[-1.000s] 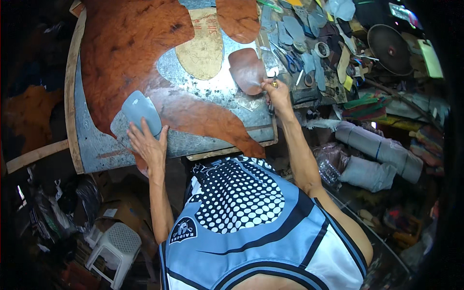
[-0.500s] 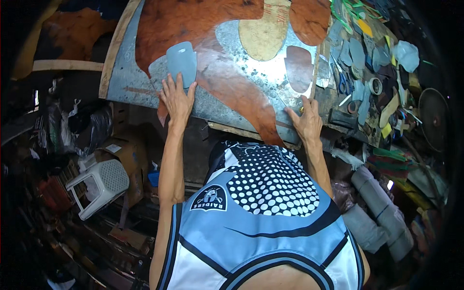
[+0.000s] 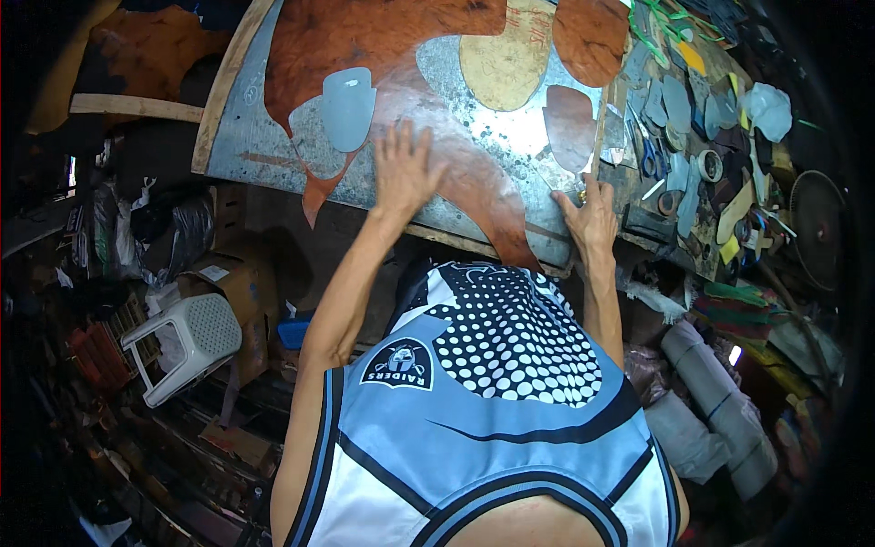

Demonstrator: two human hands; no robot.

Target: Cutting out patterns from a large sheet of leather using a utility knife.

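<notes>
The person's left hand (image 3: 406,173) is released, its fingers spread over the brown leather (image 3: 387,41) near the front edge of the desk (image 3: 241,137); whether the palm touches the leather cannot be told. Just left of the fingers, toward the desk's near left corner, a grey rounded piece (image 3: 347,109) lies flat, with leather along its right side.

The right hand (image 3: 592,219) is at the desk's near right corner, thumb and fingers apart. A small yellowish bit shows by the fingers, too hidden to tell whether it is grasped. Just beyond this hand, by the right edge of the metal sheet, lies a brown rounded piece (image 3: 570,128).

The leather extends past the front edge at two places. Farther back, a tan template (image 3: 506,64) lies between the leather and a separate brown leather piece (image 3: 591,41). To the right are blue-handled scissors (image 3: 653,159) and a pale plastic bag (image 3: 767,111).
</notes>
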